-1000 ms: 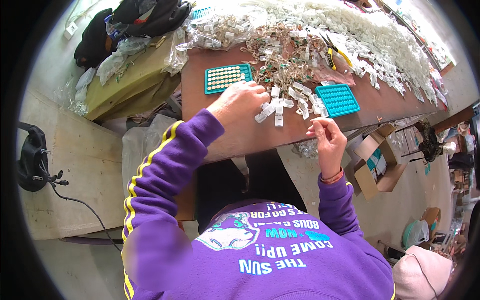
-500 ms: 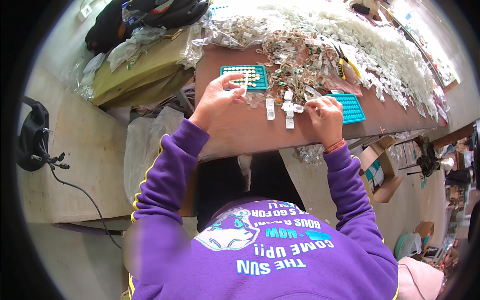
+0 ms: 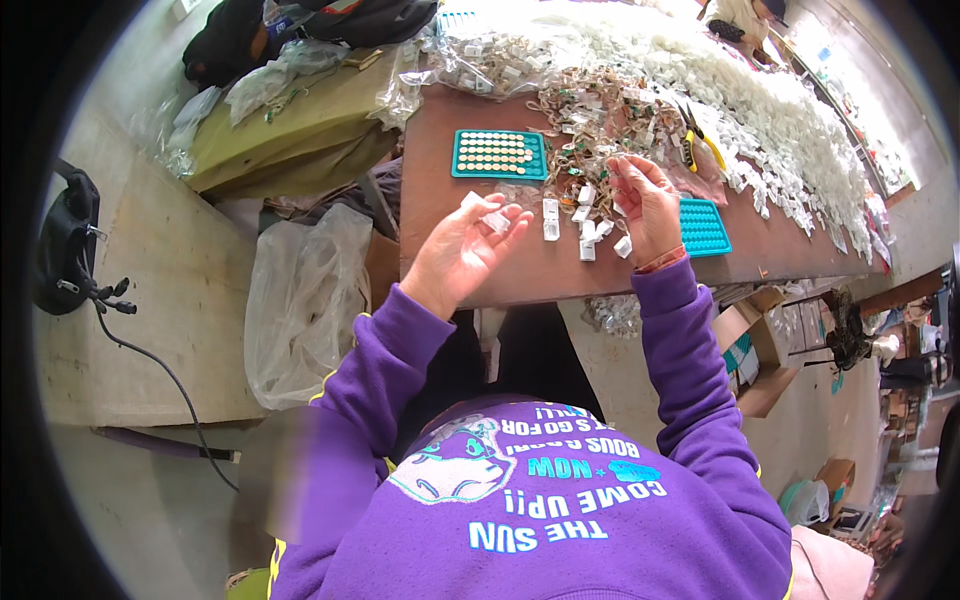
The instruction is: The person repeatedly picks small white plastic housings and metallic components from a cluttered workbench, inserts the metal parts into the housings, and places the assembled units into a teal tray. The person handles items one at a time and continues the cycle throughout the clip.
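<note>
My left hand point(image 3: 465, 252) is turned palm up above the table's front edge. A small white plastic case point(image 3: 492, 217) lies between its thumb and fingers. Farther right, my right hand point(image 3: 648, 208) is closed in a pinch at the near edge of a heap of thin tan leads with green bits point(image 3: 580, 115); what the fingertips hold is too small to tell. Several small white cases point(image 3: 551, 218) lie between the hands. Behind my left hand is a teal tray point(image 3: 456, 165) with rows of pale round discs. Another teal tray point(image 3: 706, 228), with dimples, sits beside my right wrist.
Yellow-handled pliers point(image 3: 690, 152) lie at the heap's right side. A large mound of white pieces point(image 3: 770, 130) covers the table's far right. Clear plastic bags point(image 3: 305, 300) hang at the left, and an open carton point(image 3: 772, 388) stands below right. Another person point(image 3: 740, 22) is at the far side.
My left hand has drawn back from the disc tray and turned palm up, a white case in it. My right hand has moved from the white cases forward to the heap of leads.
</note>
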`<state>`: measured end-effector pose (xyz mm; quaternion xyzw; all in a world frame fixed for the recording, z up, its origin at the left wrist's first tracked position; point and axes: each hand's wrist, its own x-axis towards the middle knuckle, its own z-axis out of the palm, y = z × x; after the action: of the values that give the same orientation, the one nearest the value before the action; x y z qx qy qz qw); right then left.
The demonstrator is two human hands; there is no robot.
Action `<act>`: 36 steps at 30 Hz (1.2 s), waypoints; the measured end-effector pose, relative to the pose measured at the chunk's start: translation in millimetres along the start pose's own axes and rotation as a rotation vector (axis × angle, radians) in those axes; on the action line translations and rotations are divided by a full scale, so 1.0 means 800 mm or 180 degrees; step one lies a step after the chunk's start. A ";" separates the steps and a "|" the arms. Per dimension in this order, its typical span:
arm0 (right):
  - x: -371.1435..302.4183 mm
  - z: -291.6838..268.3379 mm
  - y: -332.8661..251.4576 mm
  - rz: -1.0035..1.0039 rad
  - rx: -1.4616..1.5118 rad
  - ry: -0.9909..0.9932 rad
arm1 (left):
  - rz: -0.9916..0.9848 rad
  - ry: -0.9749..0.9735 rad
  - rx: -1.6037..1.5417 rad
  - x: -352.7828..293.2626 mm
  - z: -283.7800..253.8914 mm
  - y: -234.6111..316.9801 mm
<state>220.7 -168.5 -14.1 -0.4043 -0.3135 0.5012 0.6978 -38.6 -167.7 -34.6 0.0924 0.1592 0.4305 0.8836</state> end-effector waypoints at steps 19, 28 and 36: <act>-0.107 0.065 0.036 0.0294 0.0594 -0.1081 | 0.0562 -0.0240 -0.0203 -0.023 0.015 -0.079; -0.142 0.074 0.027 0.0967 0.1085 -0.1333 | 0.2950 0.0154 0.3162 -0.057 0.029 -0.056; -0.160 0.087 0.023 0.0720 0.0597 -0.1015 | 0.3107 0.0181 0.3396 -0.063 0.020 -0.058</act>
<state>115.1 -269.6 -1.1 -0.2859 -0.3245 0.6610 0.6133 -27.7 -236.4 -23.2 0.5604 0.3111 0.6420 0.4207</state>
